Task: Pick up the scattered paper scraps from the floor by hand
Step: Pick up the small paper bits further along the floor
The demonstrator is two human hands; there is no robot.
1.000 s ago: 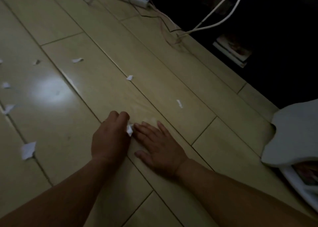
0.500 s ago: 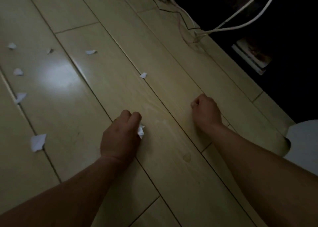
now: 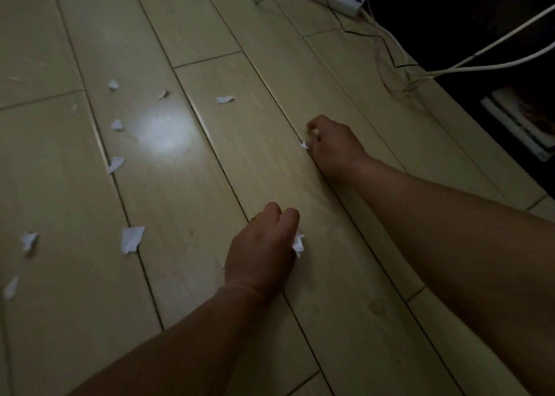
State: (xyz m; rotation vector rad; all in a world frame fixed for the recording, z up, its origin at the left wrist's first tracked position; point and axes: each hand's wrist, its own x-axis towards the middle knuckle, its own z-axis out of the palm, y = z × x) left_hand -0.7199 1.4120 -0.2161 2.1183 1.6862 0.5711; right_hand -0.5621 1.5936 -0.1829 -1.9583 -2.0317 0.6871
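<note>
Now that our right hand has moved on, its grip pinching a small white paper scrap on the pale wooden floor, our left hand stays clenched round the crumpled white paper wad, leaving loose white scraps leftward.

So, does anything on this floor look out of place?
Yes. Torn white paper scraps lie scattered over the floor, mostly left of the left hand, which holds a bunch. The right hand pinches one small scrap.
</note>
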